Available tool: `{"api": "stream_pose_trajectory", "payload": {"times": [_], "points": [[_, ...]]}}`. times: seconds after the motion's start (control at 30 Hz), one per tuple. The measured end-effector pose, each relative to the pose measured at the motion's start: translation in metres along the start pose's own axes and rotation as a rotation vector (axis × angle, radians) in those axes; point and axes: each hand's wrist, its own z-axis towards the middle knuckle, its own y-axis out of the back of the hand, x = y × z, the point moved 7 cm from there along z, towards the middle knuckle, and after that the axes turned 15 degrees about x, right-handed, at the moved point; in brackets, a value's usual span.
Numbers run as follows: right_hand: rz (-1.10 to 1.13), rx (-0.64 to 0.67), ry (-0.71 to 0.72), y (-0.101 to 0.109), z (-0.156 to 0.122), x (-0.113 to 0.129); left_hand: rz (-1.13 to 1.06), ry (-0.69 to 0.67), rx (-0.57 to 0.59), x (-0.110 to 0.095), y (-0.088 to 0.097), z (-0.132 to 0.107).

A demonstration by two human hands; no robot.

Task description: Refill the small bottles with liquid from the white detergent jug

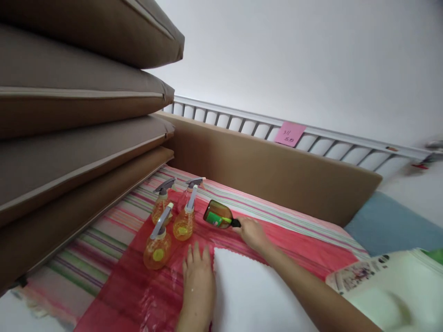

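My right hand is closed on the black neck of a brown bottle with a green label, which is tipped on its side over the red plastic sheet. My left hand lies flat and open on that sheet, its fingers stretched out, right beside the edge of a white cloth. To the left of the bottle stand several orange spray bottles with grey triggers, the closest one near my left hand.
A stack of brown cushions fills the left side. A brown padded board runs behind the striped cloth, with a white railing and a pink note above. A blue cushion and a pale bag lie right.
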Motion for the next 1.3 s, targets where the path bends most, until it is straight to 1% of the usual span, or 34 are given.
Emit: {"api": "stream_pose_trajectory", "payload": {"times": [0.07, 0.13, 0.17, 0.2, 0.23, 0.27, 0.3, 0.37, 0.43, 0.47, 0.5, 0.57, 0.6, 0.63, 0.67, 0.7, 0.77, 0.8, 0.83, 0.87, 0.9, 0.97, 1.03, 1.07, 1.13, 1.2, 1.3], "points": [[-0.010, 0.009, 0.002, 0.023, -0.031, -0.005, -0.164, -0.156, -0.114, -0.009, 0.009, -0.005], [-0.010, 0.021, 0.009, 0.045, -0.071, -0.010, -0.398, -0.332, -0.220, -0.016, 0.020, -0.015], [-0.004, 0.028, 0.015, 0.054, -0.094, -0.012, -0.532, -0.393, -0.251, -0.018, 0.024, -0.020], [0.006, 0.040, 0.022, 0.062, -0.117, -0.014, -0.671, -0.426, -0.259, -0.018, 0.026, -0.024], [0.019, 0.057, 0.028, 0.069, -0.140, -0.016, -0.805, -0.440, -0.238, -0.020, 0.027, -0.027], [0.033, 0.078, 0.034, 0.075, -0.163, -0.017, -0.925, -0.446, -0.187, -0.023, 0.026, -0.030], [0.044, 0.105, 0.042, 0.079, -0.184, -0.018, -1.025, -0.461, -0.110, -0.030, 0.025, -0.034], [0.047, 0.164, 0.067, 0.085, -0.222, -0.017, -1.157, -0.539, 0.089, -0.053, 0.023, -0.048], [0.022, 0.209, 0.099, 0.089, -0.253, -0.012, -1.195, -0.647, 0.265, -0.081, 0.023, -0.071], [0.004, 0.223, 0.113, 0.090, -0.265, -0.009, -1.188, -0.687, 0.318, -0.093, 0.023, -0.084], [-0.014, 0.232, 0.122, 0.091, -0.275, -0.006, -1.174, -0.702, 0.341, -0.102, 0.023, -0.097], [-0.028, 0.237, 0.142, 0.092, -0.291, 0.001, -1.149, -0.662, 0.306, -0.109, 0.022, -0.118], [-0.015, 0.219, 0.166, 0.093, -0.298, 0.005, -1.148, -0.623, 0.264, -0.108, 0.021, -0.128], [0.013, 0.175, 0.202, 0.095, -0.306, 0.009, -1.153, -0.581, 0.211, -0.105, 0.021, -0.136], [0.057, 0.099, 0.246, 0.099, -0.314, 0.013, -1.161, -0.542, 0.149, -0.101, 0.022, -0.144], [0.119, -0.007, 0.291, 0.105, -0.323, 0.017, -1.166, -0.508, 0.083, -0.096, 0.024, -0.152], [0.304, -0.277, 0.326, 0.114, -0.343, 0.016, -1.148, -0.467, -0.066, -0.087, 0.031, -0.169], [0.431, -0.403, 0.304, 0.114, -0.353, 0.010, -1.120, -0.469, -0.135, -0.084, 0.037, -0.177], [0.583, -0.492, 0.263, 0.109, -0.361, 0.003, -1.078, -0.492, -0.190, -0.084, 0.042, -0.186], [0.751, -0.531, 0.219, 0.099, -0.366, -0.004, -1.022, -0.533, -0.225, -0.087, 0.047, -0.193], [0.923, -0.522, 0.180, 0.084, -0.367, -0.008, -0.957, -0.584, -0.252, -0.092, 0.052, -0.201], [1.212, -0.410, 0.155, 0.053, -0.364, -0.009, -0.809, -0.699, -0.312, -0.103, 0.059, -0.215], [1.374, -0.300, 0.167, 0.033, -0.360, -0.003, -0.671, -0.801, -0.391, -0.116, 0.064, -0.228], [1.422, -0.293, 0.161, 0.028, -0.360, -0.003, -0.616, -0.843, -0.424, -0.122, 0.065, -0.234], [1.489, -0.343, 0.123, 0.028, -0.362, -0.007, -0.538, -0.906, -0.450, -0.133, 0.064, -0.244], [1.528, -0.413, 0.079, 0.032, -0.365, -0.012, -0.502, -0.941, -0.442, -0.142, 0.061, -0.251], [1.507, -0.467, 0.095, 0.042, -0.372, -0.016, -0.552, -0.934, -0.416, -0.149, 0.056, -0.256]]}}
